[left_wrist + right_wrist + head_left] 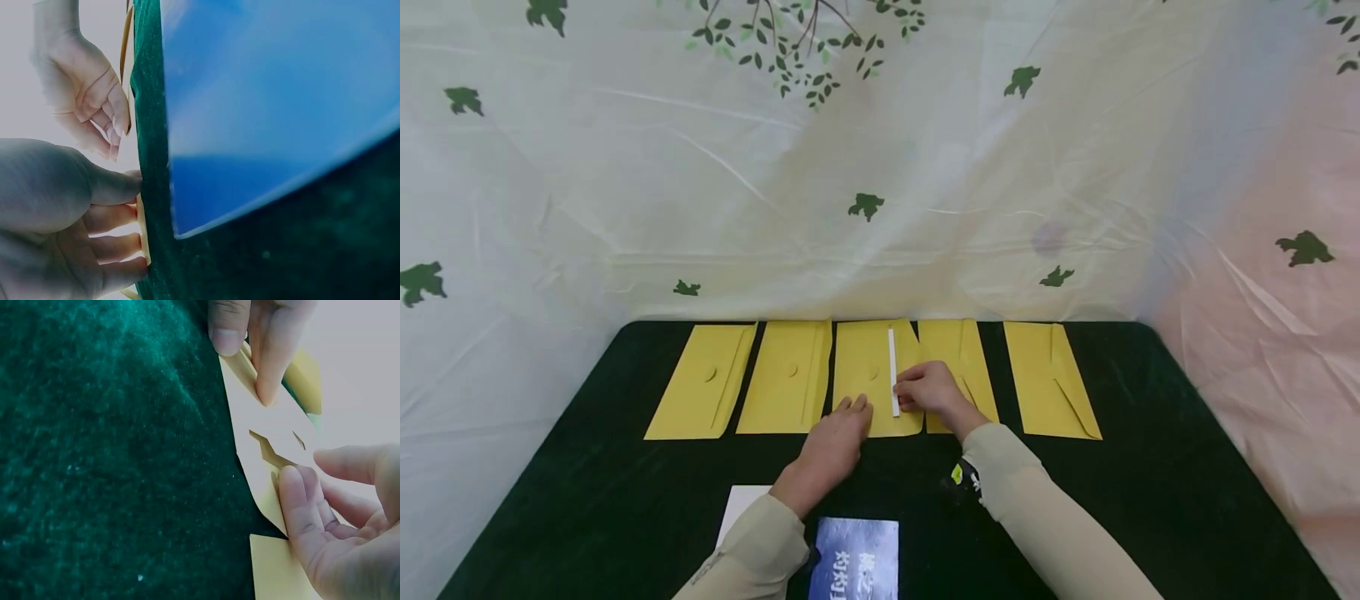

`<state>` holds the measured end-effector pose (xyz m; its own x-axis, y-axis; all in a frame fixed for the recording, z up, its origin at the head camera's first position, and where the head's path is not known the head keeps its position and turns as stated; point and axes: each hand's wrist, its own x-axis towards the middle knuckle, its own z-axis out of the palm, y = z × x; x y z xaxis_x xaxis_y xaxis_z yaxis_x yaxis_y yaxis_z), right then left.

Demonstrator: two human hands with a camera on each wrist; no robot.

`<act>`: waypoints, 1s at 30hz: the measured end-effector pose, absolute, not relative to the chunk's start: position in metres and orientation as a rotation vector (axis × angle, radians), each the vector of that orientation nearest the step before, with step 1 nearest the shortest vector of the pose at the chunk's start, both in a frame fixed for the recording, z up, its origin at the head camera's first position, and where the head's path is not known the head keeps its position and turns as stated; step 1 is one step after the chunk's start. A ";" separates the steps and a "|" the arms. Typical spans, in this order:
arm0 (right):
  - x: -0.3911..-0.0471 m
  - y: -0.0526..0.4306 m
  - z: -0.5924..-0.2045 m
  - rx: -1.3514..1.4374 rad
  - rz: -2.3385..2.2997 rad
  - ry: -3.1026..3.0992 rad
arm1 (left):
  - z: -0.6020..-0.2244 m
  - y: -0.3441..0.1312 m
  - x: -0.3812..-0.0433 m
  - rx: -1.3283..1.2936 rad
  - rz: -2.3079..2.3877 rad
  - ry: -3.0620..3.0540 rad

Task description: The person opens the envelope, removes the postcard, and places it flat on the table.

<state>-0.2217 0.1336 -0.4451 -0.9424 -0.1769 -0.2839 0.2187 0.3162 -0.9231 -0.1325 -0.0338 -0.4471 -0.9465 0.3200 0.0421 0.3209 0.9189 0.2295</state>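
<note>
The middle yellow envelope lies flat, with a narrow white strip along its right side. My left hand rests on its near left corner, fingers extended. The left wrist view shows those fingers spread at the paper's edge. My right hand is at the strip, fingers bent and thumb close to them. In the right wrist view its fingertips are low over the pale paper, casting shadows. Glare there hides the strip, so whether the hand pinches it is unclear.
Two envelopes lie left of the middle one and two lie right. Near the front are a blue printed booklet and a white sheet, partly under my left sleeve. A patterned curtain backs the dark green cloth.
</note>
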 end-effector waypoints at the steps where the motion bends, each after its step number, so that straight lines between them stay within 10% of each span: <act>1: -0.222 0.133 -0.444 0.029 -1.640 2.267 | -0.447 -0.034 -0.133 -0.515 -0.366 -3.072; 30: -0.209 0.132 -0.441 0.081 -1.608 2.281 | -0.448 -0.027 -0.120 -0.430 -0.440 -2.995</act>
<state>-0.2089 0.1324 -0.4409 -0.9378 -0.1516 -0.3124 0.2433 0.3549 -0.9027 -0.1199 -0.0270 -0.4477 -0.9570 0.2627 0.1228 0.2869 0.9192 0.2698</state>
